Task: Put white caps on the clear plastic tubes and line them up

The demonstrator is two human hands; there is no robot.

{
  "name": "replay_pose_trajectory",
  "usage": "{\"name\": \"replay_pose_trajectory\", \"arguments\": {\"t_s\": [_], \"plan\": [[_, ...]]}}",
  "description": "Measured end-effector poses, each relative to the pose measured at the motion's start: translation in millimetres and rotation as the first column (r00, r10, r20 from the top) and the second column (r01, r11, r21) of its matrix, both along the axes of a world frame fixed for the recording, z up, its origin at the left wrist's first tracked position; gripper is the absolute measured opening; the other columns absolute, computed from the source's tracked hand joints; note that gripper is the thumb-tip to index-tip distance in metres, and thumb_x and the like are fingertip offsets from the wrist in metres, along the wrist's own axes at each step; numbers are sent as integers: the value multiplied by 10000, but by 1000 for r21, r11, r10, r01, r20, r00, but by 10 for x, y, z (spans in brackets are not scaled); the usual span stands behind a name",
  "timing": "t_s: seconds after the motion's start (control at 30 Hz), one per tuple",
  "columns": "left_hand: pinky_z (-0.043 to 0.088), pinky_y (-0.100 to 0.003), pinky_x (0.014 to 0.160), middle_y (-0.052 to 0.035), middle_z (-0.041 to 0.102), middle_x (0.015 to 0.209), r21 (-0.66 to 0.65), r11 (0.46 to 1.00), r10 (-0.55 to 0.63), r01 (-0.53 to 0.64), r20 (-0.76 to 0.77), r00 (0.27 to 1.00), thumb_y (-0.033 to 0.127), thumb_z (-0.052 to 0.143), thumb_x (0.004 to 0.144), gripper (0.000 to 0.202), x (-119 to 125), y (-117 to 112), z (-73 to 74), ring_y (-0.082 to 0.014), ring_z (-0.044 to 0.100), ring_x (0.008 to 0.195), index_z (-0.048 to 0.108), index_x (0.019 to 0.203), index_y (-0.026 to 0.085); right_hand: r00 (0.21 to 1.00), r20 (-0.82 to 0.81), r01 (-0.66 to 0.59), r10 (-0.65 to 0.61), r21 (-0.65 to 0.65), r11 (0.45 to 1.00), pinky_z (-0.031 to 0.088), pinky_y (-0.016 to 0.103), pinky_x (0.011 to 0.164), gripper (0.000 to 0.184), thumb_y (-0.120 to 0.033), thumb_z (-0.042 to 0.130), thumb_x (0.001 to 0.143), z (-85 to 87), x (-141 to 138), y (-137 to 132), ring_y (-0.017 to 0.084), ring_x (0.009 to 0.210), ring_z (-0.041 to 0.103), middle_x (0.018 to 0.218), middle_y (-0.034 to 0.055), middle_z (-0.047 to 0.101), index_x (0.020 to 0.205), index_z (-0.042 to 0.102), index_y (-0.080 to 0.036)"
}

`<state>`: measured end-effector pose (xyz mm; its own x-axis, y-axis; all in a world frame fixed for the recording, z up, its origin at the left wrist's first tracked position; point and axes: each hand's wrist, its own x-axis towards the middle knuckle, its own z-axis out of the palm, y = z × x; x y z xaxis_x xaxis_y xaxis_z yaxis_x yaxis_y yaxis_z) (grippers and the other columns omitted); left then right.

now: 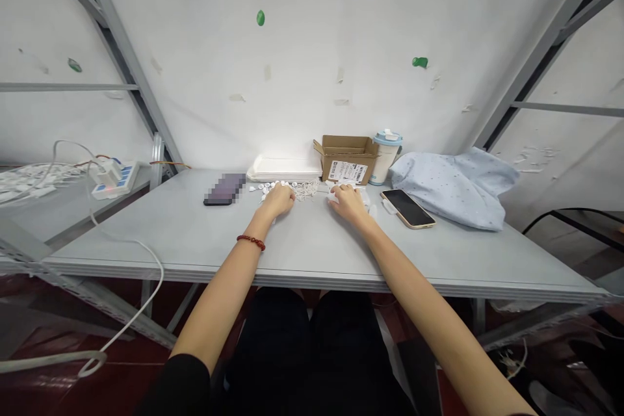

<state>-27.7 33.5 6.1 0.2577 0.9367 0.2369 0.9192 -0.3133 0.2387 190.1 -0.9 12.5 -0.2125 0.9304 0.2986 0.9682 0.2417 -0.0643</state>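
My left hand [280,200] is at the small white round pieces [267,190] on the grey table, its fingers curled down. Whatever lies between those fingertips is hidden. Just right of it is a loose pile of thin white pieces [306,190], too small to name. My right hand [349,203] rests over clear and whitish plastic items [364,196] in front of the cardboard box. Its fingers are bent but apart, with the thumb off to the side. A red bead bracelet [251,242] circles my left wrist.
Behind the hands stand a white tray [285,169], an open cardboard box [348,159] and a blue-lidded cup [385,157]. A phone [408,208] and light blue cloth [453,185] lie right; a dark, partly pixelated phone [224,190] lies left. A white cable [146,248] crosses the table's left edge.
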Motion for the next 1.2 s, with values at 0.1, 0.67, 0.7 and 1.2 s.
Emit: {"name": "replay_pose_trajectory", "arguments": {"t_s": [0.1, 0.67, 0.7, 1.2], "plan": [[444, -327, 914, -125, 705, 965, 25, 1000, -7, 5, 55, 998, 58, 496, 709, 353, 3, 4, -9, -271, 563, 1082, 749, 937, 151, 1000, 9, 9, -9, -4, 1000, 343, 414, 907, 312, -205, 500, 876, -3, 0, -4, 314, 1156, 465, 1185, 170, 604, 1175, 560, -138], [473, -295, 782, -59, 725, 843, 101, 992, 10, -79, 554, 832, 177, 584, 710, 156, 43, -132, 208, -189, 631, 797, 714, 793, 150, 979, -202, -31, 29, -6, 1000, 363, 370, 835, 291, -224, 474, 844, -15, -52, -7, 296, 1039, 521, 1049, 161, 650, 1080, 623, -139], [473, -294, 778, -60, 724, 832, 101, 992, -2, -69, 577, 817, 181, 590, 709, 146, 51, -135, 205, -185, 630, 785, 709, 785, 147, 963, -266, -42, 40, -4, 999, 370, 352, 817, 291, -230, 468, 840, -9, -62, -7, 279, 1004, 536, 1012, 144, 655, 1064, 632, -145], [458, -299, 699, -80, 728, 837, -97, 971, -52, 219, 805, 590, 324, 674, 664, 249, 113, -249, 243, -192, 627, 790, 713, 833, 145, 804, -529, -275, 271, 72, 959, 354, 236, 626, 93, -241, 585, 673, -68, -146, 11, 132, 651, 491, 649, -6, 555, 622, 572, -164]]}}
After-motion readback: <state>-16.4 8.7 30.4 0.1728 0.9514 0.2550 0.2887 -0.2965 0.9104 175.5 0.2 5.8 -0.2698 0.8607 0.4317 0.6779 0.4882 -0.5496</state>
